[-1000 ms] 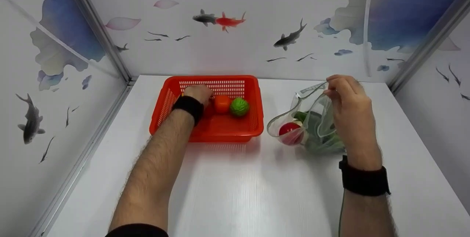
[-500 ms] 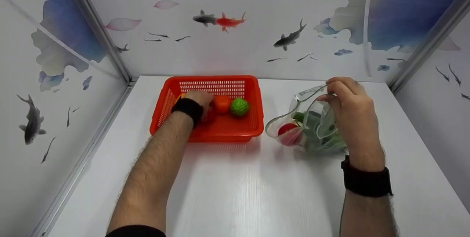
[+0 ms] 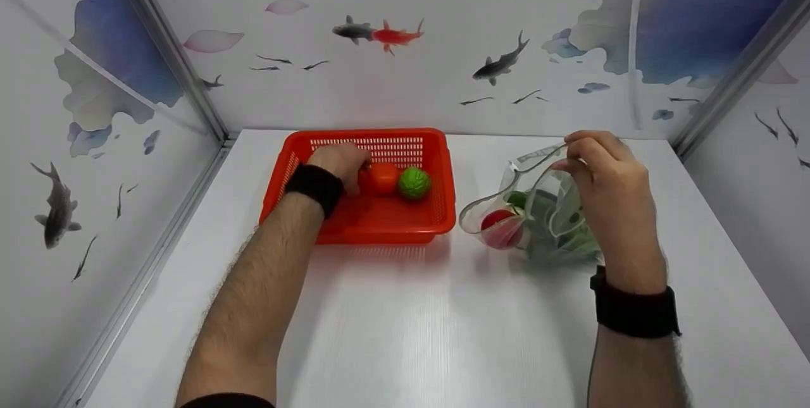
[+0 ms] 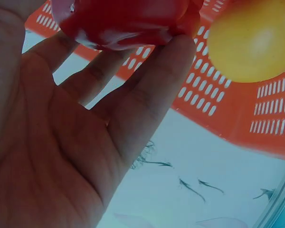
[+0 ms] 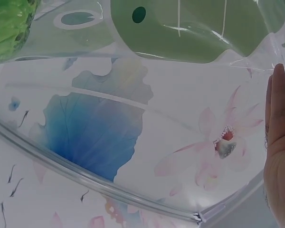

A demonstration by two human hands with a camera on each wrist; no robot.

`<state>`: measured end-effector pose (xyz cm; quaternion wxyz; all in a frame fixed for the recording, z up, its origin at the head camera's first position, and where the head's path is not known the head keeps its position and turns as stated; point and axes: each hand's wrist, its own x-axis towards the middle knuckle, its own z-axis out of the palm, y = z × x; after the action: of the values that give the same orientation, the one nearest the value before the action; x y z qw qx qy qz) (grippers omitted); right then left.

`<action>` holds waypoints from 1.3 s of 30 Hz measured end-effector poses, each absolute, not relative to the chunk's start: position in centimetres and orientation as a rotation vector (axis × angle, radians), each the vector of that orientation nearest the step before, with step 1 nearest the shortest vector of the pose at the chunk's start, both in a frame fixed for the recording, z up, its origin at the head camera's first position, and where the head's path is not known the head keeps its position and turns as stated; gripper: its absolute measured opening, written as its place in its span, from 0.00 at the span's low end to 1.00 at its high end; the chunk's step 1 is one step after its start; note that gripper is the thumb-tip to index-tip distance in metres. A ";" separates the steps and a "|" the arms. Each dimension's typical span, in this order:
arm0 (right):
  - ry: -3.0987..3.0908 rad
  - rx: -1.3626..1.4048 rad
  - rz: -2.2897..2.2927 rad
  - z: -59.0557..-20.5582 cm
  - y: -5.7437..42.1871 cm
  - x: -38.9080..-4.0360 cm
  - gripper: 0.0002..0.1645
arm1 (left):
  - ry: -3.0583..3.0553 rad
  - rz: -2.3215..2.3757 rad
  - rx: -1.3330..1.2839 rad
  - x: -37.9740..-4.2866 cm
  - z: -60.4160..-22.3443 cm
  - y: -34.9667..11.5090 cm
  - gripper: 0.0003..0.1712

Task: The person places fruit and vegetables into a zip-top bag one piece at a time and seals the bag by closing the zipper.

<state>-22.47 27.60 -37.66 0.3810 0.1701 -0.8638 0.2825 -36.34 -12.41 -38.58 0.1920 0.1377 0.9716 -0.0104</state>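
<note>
My left hand (image 3: pixel 342 164) reaches into the red plastic basket (image 3: pixel 392 229). In the left wrist view its fingers lie along a glossy, lobed red bell pepper (image 4: pixel 128 21), with the thumb on the other side. Close by in the basket are an orange-red round vegetable (image 3: pixel 383 178) and a green cabbage-like ball (image 3: pixel 414 183). A smooth yellow fruit (image 4: pixel 254 42) sits by the basket wall in the left wrist view. My right hand (image 3: pixel 610 186) pinches the rim of a clear plastic bag (image 3: pixel 557 247), whose mouth gapes toward the basket.
Inside the bag are a red round thing (image 3: pixel 501 229) and some green pieces. Both containers stand on a white table (image 3: pixel 405 332). White panels with painted fish and lotus leaves (image 3: pixel 405 79) rise behind and at both sides.
My left hand has shifted slightly up and left inside the basket, its fingers coming more into sight. The right hand keeps its pinch on the bag, almost in place.
</note>
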 end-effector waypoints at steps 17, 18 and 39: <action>-2.226 0.424 0.731 -37.7 27.9 -22.7 0.13 | 2.849 0.092 0.502 -34.6 -37.0 -10.0 0.52; -2.226 0.425 0.733 -37.7 27.9 -22.7 0.13 | 2.863 0.098 0.536 -34.5 -36.9 -9.9 0.52; -2.215 0.433 0.786 -37.8 27.9 -22.7 0.13 | 2.947 0.248 1.056 -30.8 -33.0 -5.8 0.41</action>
<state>-22.67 27.86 -37.76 0.3670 0.1684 -0.8621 0.3061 -30.80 -5.77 -32.98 0.0007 0.3362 0.9385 0.0791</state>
